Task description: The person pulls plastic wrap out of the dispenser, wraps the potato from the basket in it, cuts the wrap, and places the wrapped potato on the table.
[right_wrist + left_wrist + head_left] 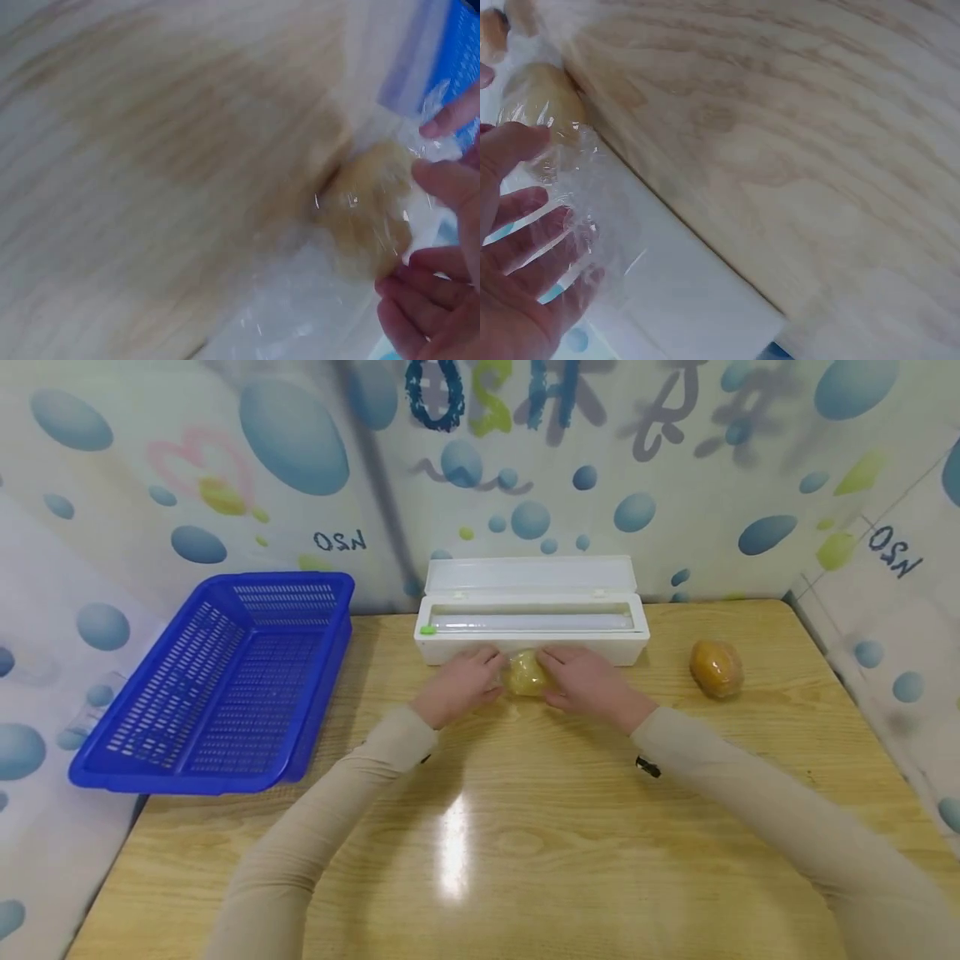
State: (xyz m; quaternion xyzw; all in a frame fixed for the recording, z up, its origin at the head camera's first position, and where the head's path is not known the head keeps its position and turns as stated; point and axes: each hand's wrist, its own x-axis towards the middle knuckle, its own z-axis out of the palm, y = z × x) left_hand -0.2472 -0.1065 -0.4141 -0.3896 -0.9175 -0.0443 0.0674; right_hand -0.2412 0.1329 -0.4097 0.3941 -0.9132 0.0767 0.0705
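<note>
A yellow, potato-like item (527,674) in clear cling film lies just in front of a white cling film dispenser (442,649), between both hands. My left hand (463,683) is on its left side; in the left wrist view the thumb touches the item and the fingers curl behind loose, crinkled cling film (592,184). From the right, my right hand (588,683) holds the item with thumb and bent fingers, as the right wrist view shows. Film also spreads below the item (367,214) there. The item's exact kind is blurred by the wrap.
The dispenser's lid (529,575) stands raised, showing a film roll (532,622) and a green slider (427,630). A blue plastic basket (247,693) sits at the left. An orange-yellow, film-wrapped round item (716,668) rests on the wooden table (555,860) at the right.
</note>
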